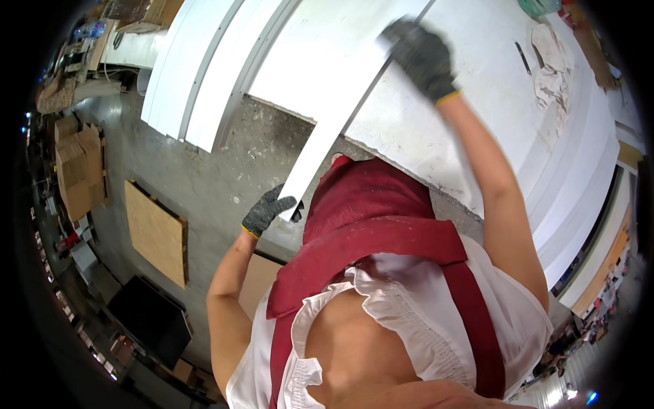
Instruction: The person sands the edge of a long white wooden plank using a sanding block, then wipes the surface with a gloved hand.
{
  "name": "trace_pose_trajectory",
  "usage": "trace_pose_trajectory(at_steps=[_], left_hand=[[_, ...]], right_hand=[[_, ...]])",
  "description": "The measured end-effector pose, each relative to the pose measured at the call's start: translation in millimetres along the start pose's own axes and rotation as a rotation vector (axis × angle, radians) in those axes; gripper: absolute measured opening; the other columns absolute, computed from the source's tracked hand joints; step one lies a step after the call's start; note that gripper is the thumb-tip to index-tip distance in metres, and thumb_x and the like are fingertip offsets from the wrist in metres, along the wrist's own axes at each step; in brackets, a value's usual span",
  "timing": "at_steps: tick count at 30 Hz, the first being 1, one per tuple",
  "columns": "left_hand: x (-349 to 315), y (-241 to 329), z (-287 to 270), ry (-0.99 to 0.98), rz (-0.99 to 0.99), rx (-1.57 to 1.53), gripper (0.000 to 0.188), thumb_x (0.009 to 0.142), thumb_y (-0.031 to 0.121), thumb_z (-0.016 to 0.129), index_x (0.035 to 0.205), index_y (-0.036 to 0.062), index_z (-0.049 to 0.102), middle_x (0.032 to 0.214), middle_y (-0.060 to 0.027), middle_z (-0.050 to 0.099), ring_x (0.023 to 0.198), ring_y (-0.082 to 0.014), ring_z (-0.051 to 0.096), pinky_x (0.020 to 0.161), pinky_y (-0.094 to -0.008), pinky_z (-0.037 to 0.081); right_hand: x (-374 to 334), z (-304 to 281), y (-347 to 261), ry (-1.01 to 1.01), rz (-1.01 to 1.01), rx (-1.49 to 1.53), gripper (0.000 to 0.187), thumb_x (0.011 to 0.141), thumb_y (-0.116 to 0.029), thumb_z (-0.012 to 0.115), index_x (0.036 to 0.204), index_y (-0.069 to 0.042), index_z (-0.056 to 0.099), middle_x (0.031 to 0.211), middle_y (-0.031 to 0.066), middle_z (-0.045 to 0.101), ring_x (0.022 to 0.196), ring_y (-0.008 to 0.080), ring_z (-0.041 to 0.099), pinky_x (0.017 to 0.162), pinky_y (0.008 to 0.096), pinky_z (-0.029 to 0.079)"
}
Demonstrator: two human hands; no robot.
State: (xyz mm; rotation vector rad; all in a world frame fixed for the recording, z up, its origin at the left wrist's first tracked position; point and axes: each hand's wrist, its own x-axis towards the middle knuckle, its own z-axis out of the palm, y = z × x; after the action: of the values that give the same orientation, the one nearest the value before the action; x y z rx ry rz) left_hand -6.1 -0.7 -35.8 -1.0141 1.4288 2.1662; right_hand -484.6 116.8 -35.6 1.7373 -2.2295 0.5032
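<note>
A long, narrow white strip (340,112) slants across the white-topped table (422,129), its near end reaching past the edge toward my body. That near end is in my left hand (268,210), in a dark grey knit glove, with the thumb on top and the fingers curled underneath. My right hand (424,63), gloved the same way, is over the strip's far part and smeared by motion. Something pale shows at its fingertips, too blurred to name, and whether the hand touches the strip cannot be made out.
Long white panels with grey metal-like edges (235,88) lie at the upper left. A crumpled white cloth (550,71) and a thin dark tool (522,58) rest on the table's right part. Flattened cardboard (78,167), a wooden board (155,232) and a black panel (150,320) are at the left.
</note>
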Motion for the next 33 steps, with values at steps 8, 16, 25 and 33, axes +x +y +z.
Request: trace_pose_trajectory(at_steps=[8,16,25,33], left_hand=[[5.3,-16.1,27.0,0.402,0.228,0.086,0.041,0.097,0.027,0.057,0.123,-0.004,0.056,0.071,-0.0082,0.069,0.051,-0.0138,0.062,0.049,-0.03,0.05],[1.0,-5.0,25.7,0.379,0.077,0.421,0.04,0.097,0.027,0.049,0.128,0.0027,0.058,0.078,-0.0121,0.067,0.056,-0.0165,0.062,0.049,-0.0323,0.047],[15.6,-23.5,13.7,0.385,0.233,0.452,0.046,0.086,0.017,0.066,0.129,0.0009,0.058,0.104,-0.0196,0.068,0.092,-0.0308,0.068,0.079,-0.0384,0.054],[15.7,-44.3,16.3,0.416,0.321,0.215,0.031,0.102,0.026,0.047,0.117,0.0047,0.063,0.081,-0.0052,0.071,0.06,-0.0092,0.064,0.045,-0.022,0.043]], right_hand=[[-27.2,3.5,-110.4,0.115,0.059,0.135,0.024,0.089,-0.025,0.064,0.11,-0.015,0.07,0.109,0.0048,0.068,0.093,0.0215,0.067,0.074,0.0368,0.057],[-52.6,-27.6,-208.0,-0.342,-0.316,0.605,0.026,0.095,-0.035,0.056,0.109,-0.017,0.066,0.102,0.0053,0.067,0.087,0.0297,0.069,0.077,0.042,0.055],[3.1,30.8,-73.8,0.077,0.062,0.055,0.03,0.097,-0.023,0.056,0.125,-0.02,0.066,0.122,0.0022,0.068,0.115,0.0229,0.062,0.095,0.0417,0.051],[-32.0,-5.4,-183.7,-0.024,-0.355,0.25,0.023,0.087,-0.029,0.062,0.106,-0.018,0.07,0.114,0.0069,0.067,0.084,0.0252,0.067,0.075,0.0453,0.055]])
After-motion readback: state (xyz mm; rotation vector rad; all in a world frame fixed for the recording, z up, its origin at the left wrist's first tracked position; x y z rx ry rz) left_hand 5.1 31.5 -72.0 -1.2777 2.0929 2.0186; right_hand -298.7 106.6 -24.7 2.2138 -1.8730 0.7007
